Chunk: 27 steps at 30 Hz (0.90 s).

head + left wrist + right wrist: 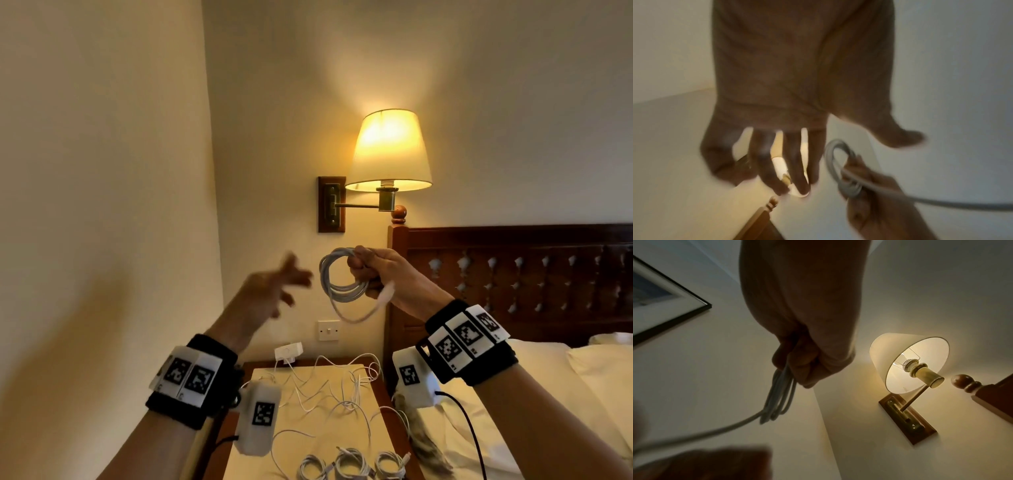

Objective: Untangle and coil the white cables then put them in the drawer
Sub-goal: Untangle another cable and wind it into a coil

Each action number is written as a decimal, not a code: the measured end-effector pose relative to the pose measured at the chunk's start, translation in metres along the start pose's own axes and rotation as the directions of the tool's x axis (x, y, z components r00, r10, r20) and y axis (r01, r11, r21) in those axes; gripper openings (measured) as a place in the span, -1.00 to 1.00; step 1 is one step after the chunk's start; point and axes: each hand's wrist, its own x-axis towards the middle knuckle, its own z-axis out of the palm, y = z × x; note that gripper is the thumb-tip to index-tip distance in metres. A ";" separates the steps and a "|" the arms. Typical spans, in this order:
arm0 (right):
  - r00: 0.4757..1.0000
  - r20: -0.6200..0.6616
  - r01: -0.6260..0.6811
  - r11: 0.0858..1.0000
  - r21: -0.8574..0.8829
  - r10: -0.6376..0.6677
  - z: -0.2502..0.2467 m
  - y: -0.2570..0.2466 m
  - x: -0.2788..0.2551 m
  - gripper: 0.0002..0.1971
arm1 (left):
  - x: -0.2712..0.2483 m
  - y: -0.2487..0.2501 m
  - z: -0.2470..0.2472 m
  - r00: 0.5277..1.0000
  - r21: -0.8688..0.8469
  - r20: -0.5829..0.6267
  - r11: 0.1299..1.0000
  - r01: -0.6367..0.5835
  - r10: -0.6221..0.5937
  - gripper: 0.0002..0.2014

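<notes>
My right hand [368, 270] grips a coiled white cable [339, 287] held up in front of the wall, with a short tail end [383, 299] hanging below the fist. In the right wrist view the coil [780, 394] hangs from my curled fingers [803, 363]. My left hand [274, 284] is blurred just left of the coil, fingers spread and holding nothing; the left wrist view shows its fingers [793, 162] straight beside the coil [840, 164]. Loose tangled white cables [329, 387] lie on the bedside table [260, 459]. Three coiled cables [349, 462] sit at its front edge. No drawer shows.
A lit wall lamp [388, 154] on a brass arm hangs above the hands. A wooden headboard [513, 274] and bed with white pillows [582, 377] are at the right. A white plug adapter [289, 351] sits at the table's back, under a wall switch [329, 330].
</notes>
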 end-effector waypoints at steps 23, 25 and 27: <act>0.908 -0.152 0.208 0.736 -0.644 -0.390 0.031 0.001 -0.032 -0.56 | 0.012 0.016 0.033 0.976 -0.061 -0.218 0.998 -0.009 -0.004 -0.61; 0.873 -0.110 0.303 0.705 -0.641 -0.475 0.042 0.005 -0.053 -0.45 | 0.015 0.014 0.032 0.969 -0.207 -0.237 0.978 0.018 -0.068 -0.62; 0.865 -0.060 0.378 0.724 -0.577 -0.499 0.053 0.009 -0.070 -0.50 | 0.017 0.012 0.032 0.965 -0.346 -0.236 0.938 0.027 -0.115 -0.64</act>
